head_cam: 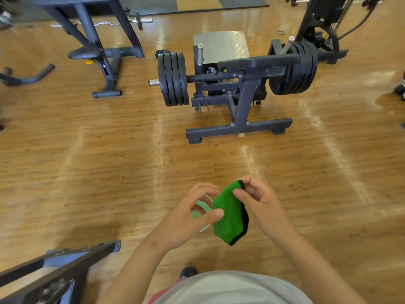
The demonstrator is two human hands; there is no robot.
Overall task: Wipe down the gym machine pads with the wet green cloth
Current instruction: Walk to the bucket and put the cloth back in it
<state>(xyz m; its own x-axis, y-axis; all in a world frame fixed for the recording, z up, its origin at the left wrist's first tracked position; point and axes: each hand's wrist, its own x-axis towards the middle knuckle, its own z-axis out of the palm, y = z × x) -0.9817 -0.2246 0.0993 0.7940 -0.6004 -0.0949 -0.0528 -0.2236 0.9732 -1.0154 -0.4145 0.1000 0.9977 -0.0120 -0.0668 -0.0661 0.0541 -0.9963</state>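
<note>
Item: green cloth [230,216], black-edged, hanging folded on the near side of the machine [241,88], well apart from it, over the floor [109,161]. Holder one: my right hand [260,200], fingers [238,191] curled and pinching the cloth's top corner. Holder two: my left hand [186,218], fingers curled round a clear thing [200,212] I cannot identify, thumb tip touching the cloth's edge. Status: no wiping begun, by my reckoning; the machine's dark top pad [258,60] is untouched. Hazard one: a corner pinch is a slight hold on wet fabric, so the cloth may slip to the floor short of the machine and pick up grit. Hazard two: drips on glossy boards in front of the machine could make footing slick. Hazard three: my left hand does two jobs, so the clear thing may drop. Hazard four: the plates [173,79] jut from both sides of the machine, and its foot bar [238,129] lies nearest me, so I may knock or trip.
</note>
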